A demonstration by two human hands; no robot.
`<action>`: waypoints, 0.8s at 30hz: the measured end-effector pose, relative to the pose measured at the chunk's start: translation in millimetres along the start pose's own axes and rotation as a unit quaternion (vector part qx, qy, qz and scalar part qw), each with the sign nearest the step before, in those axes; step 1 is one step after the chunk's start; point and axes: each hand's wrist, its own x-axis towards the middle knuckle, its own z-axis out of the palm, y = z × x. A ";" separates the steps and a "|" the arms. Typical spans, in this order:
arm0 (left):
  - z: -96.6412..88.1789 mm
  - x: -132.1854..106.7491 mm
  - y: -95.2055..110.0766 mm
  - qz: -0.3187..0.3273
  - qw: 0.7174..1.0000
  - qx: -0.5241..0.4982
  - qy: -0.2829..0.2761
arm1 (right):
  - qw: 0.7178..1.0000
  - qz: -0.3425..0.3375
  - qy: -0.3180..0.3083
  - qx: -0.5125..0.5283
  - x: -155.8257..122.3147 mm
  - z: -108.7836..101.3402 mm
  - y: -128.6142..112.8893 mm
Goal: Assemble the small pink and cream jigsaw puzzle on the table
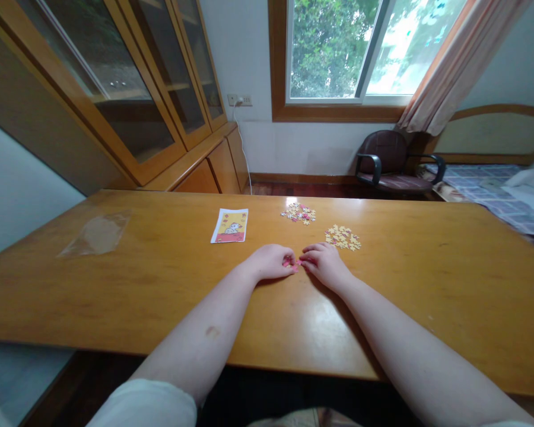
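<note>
"Where are the pink pieces (pixel 292 266)?"
"Between the tabletop's (pixel 160 296) near and far edges, their visible long axis roughly parallel to the near one."
"The grip?"
"Left hand (pixel 278 261) curled round them, right hand (pixel 323 261) pointing leftward, touching; whether either pinches, I can't tell."

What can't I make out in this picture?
All in the head view:
Pink puzzle pieces: partly hidden by the left hand, so they can't be counted.
Right hand: its fingertip contact is too small to judge.
Picture card: its finest details are too small.
Chair: base hidden behind the table.
Bed: cut off by the right edge.
</note>
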 end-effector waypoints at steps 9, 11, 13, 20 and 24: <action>0.1 -0.3 0.3 -0.003 1.000 -0.005 0.001 | 1.000 -0.007 -0.005 0.019 1.0 -1.5 -2.9; 0.9 0.0 -0.3 -0.003 1.000 -0.004 0.002 | 1.000 -0.011 -0.002 0.015 0.3 -0.9 -2.8; 1.5 0.2 -0.7 -0.003 1.000 -0.005 0.002 | 1.000 -0.013 -0.002 0.007 -0.1 -0.2 -2.5; 0.6 -0.5 -0.2 0.005 1.000 -0.007 -0.001 | 1.000 -0.004 -0.020 0.012 1.9 -1.5 -5.4; -0.7 -1.0 0.6 0.004 1.000 -0.005 -0.002 | 1.000 0.008 -0.020 0.020 1.7 -1.8 -6.6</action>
